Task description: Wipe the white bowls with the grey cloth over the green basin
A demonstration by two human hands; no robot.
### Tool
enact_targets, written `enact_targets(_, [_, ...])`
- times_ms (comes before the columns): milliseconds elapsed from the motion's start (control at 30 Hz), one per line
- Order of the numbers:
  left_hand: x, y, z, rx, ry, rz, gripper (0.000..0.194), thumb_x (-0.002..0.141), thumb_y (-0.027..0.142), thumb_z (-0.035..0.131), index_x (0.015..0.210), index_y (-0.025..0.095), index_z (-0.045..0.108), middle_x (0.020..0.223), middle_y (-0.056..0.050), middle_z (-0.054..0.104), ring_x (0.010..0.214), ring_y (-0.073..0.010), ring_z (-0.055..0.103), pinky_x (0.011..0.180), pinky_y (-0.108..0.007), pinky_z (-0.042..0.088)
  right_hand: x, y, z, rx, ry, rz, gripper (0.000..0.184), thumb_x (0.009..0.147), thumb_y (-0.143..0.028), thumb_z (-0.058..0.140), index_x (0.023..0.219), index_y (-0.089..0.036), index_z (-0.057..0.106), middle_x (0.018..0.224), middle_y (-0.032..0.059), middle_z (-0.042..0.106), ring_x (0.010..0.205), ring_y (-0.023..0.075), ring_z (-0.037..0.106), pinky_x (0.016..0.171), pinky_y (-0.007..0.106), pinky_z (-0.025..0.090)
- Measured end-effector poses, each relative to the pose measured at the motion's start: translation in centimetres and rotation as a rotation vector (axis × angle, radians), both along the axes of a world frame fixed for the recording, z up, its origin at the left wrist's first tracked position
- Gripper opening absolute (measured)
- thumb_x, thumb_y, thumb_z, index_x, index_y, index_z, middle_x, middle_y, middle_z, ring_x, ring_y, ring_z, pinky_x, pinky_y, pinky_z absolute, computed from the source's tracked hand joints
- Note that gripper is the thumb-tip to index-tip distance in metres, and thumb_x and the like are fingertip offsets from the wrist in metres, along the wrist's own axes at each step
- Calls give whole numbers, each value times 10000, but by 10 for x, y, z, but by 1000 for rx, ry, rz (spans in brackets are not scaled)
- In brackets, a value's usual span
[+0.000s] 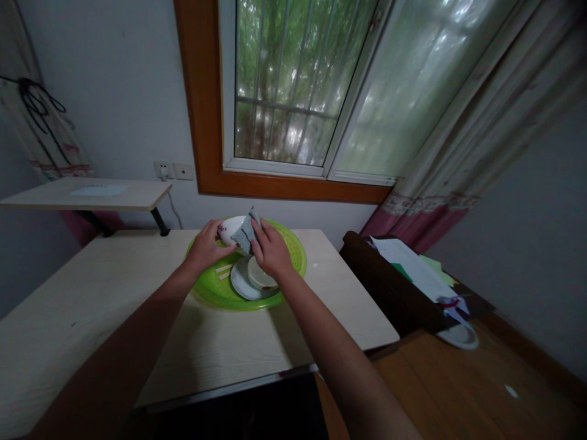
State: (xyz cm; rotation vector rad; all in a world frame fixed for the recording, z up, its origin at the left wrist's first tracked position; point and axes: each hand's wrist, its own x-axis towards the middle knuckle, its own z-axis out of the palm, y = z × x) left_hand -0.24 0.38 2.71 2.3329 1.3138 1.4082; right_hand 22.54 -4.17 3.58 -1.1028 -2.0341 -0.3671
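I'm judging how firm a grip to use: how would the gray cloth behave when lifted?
The gray cloth would probably flop, since it already bends and creases at the right hand. It is likely light, looking like a thin sheet. It seems unlikely to roll, having pointed corners.

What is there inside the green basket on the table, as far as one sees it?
The green basket holds a white plate, a white bowl apparently resting on it, and pale sticks. The left hand, right hand, held bowl and grey cloth hide part of its inside.
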Motion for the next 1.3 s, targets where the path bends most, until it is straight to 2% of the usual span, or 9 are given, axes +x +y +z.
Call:
enact_targets(100, [0,-1,1,-44,-24,4,646,669,392,768,1250,223,543,1211,-90,617,1098,-266,625,878,-389,578,-1,-4,4,5,-54,65,667,980,-324,529,1601,-201,319,1652,123,336,1514,297,335,1223,502,353])
enact_targets(233, [2,-5,3,-112,-65,-26,689,648,412,785,1265,220,546,1211,-82,620,1078,-252,630,808,-355,600,-1,-5,4,-15,-68,73,790,904,-257,601,1617,-185,267,1666,135,298,1538,315,282,1235,516,326])
enact_targets(333, [3,-5,3,-134,-58,-25,705,632,413,792,1263,217,546,1198,-78,625,1052,-246,636,795,-353,602,0,-3,3,-14,-67,76,798,894,-243,608,1614,-185,270,1664,134,300,1538,313,278,1241,512,316])
enact_targets(467, [1,-3,1,-118,-40,-20,710,634,428,781,1270,219,545,1178,-75,629,1033,-248,642,803,-364,601,0,-3,2,-16,-64,85,803,915,-335,624,1615,-178,264,1658,141,305,1531,316,284,1246,510,309])
enact_targets(700, [1,-3,2,-133,-23,-3,694,615,428,779,1235,220,546,1169,-75,634,1011,-244,644,789,-355,599,-1,-4,2,-43,-68,80,834,917,-371,637,1626,-199,233,1655,146,304,1529,324,279,1244,532,304])
enact_targets(1000, [2,-5,5,-115,-29,-17,691,614,429,790,1229,226,548,1148,-67,642,1014,-248,640,780,-354,589,-1,-6,5,-40,-70,68,782,933,-348,604,1614,-178,260,1649,153,320,1532,308,280,1247,517,306])
enact_targets(1133, [2,-6,6,-46,40,-23,669,611,391,792,1218,233,558,1172,-79,654,1074,-278,636,899,-399,563,-3,-10,8,-13,-124,96,704,955,-364,564,1593,-190,323,1657,123,328,1555,295,250,1255,525,289])
enact_targets(1200, [2,-5,5,0,84,-32,562,665,357,747,1183,227,574,1186,-97,655,1115,-292,631,971,-417,534,-4,-13,11,16,-186,131,639,972,-373,542,1567,-201,384,1656,92,346,1569,284,220,1273,523,255])
enact_targets(1300, [3,-4,4,36,126,-38,375,760,311,641,1118,203,600,1155,-123,659,1111,-297,637,992,-428,518,-6,-16,13,56,-271,185,572,989,-379,522,1530,-207,450,1647,53,376,1577,269,203,1295,515,204])
